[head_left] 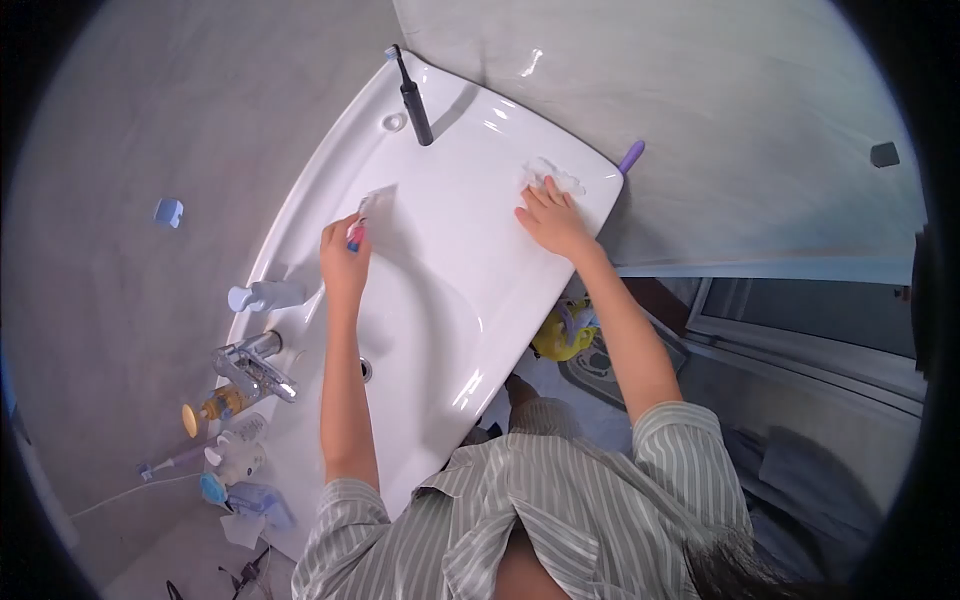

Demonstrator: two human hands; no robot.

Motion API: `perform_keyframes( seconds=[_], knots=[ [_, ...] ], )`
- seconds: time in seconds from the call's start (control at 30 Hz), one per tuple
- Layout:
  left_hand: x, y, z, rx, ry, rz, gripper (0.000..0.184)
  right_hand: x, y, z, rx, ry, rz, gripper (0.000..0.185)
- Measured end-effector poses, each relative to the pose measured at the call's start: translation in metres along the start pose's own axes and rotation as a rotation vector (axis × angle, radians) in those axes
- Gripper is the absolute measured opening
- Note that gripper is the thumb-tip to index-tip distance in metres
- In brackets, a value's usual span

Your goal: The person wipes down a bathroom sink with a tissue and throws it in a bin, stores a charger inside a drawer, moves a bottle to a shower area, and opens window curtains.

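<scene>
My left hand [343, 255] is closed round a small tube [357, 236] with pink, white and blue on it, just above the white washbasin [440, 210]. Its clear-and-white end points away from me; part of the tube is hidden by the fingers. My right hand [548, 218] lies palm down on the basin's right side, fingers spread. Its fingertips touch a crumpled white patch [552, 176], tissue or foam, I cannot tell which. A black electric toothbrush [413, 105] stands upright on the far ledge.
Along the left ledge are a pale bottle [265, 296], a chrome faucet [255, 368], an amber pump bottle [222, 402] and several toiletries. The drain [366, 370] lies beside my left forearm. A purple handle [631, 157] shows past the right corner. Below is a yellow bag [562, 335].
</scene>
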State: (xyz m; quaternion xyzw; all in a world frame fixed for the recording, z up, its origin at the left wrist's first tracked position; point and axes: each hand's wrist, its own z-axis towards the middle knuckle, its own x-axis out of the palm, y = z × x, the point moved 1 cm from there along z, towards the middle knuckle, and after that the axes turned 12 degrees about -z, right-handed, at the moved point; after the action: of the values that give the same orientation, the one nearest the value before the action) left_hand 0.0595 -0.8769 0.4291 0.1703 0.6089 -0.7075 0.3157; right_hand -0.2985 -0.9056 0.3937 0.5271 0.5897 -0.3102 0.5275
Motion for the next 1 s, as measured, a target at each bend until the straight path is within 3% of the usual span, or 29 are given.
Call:
perform_keyframes(
  seconds=[0.07,0.13,0.23,0.3,0.37,0.5,0.6,0.7,0.73,0.8,0.9,1.0],
  knots=[
    [-0.022,-0.004,-0.018,-0.071,-0.021,-0.127,0.034,0.003,0.038,0.017,0.082,-0.094,-0.118,0.061],
    [-0.037,-0.009,-0.042,-0.311,-0.2,-0.469,0.03,0.014,0.086,0.024,-0.052,-0.074,-0.078,0.066],
    [-0.051,-0.015,-0.077,-0.361,-0.279,-0.672,0.032,0.034,0.149,0.007,-0.302,-0.076,-0.065,0.062],
    [-0.061,-0.021,-0.094,-0.371,-0.285,-0.683,0.033,0.036,0.145,-0.008,-0.395,-0.057,-0.091,0.059],
    [-0.068,-0.023,-0.107,-0.381,-0.309,-0.704,0.034,0.024,0.116,-0.014,-0.375,0.011,-0.024,0.057],
    [-0.078,-0.026,-0.124,-0.429,-0.244,-0.621,0.031,0.007,0.038,0.016,0.018,-0.185,-0.112,0.058],
    [-0.079,-0.028,-0.13,-0.426,-0.172,-0.623,0.029,0.006,0.076,0.05,0.056,-0.162,-0.147,0.058],
    [-0.076,-0.023,-0.129,-0.459,-0.13,-0.63,0.029,0.027,0.145,0.048,-0.251,-0.185,-0.155,0.058],
    [-0.074,-0.021,-0.126,-0.457,-0.14,-0.665,0.029,0.025,0.15,0.036,-0.225,-0.188,-0.148,0.058],
    [-0.072,-0.021,-0.122,-0.436,-0.115,-0.682,0.029,0.018,0.148,0.012,-0.372,-0.064,-0.028,0.056],
    [-0.068,-0.013,-0.11,-0.41,-0.078,-0.691,0.028,0.011,0.094,0.024,-0.321,0.013,-0.096,0.053],
    [-0.071,-0.011,-0.105,-0.348,-0.088,-0.676,0.028,0.009,0.068,0.057,0.022,-0.185,-0.049,0.052]
  ],
)
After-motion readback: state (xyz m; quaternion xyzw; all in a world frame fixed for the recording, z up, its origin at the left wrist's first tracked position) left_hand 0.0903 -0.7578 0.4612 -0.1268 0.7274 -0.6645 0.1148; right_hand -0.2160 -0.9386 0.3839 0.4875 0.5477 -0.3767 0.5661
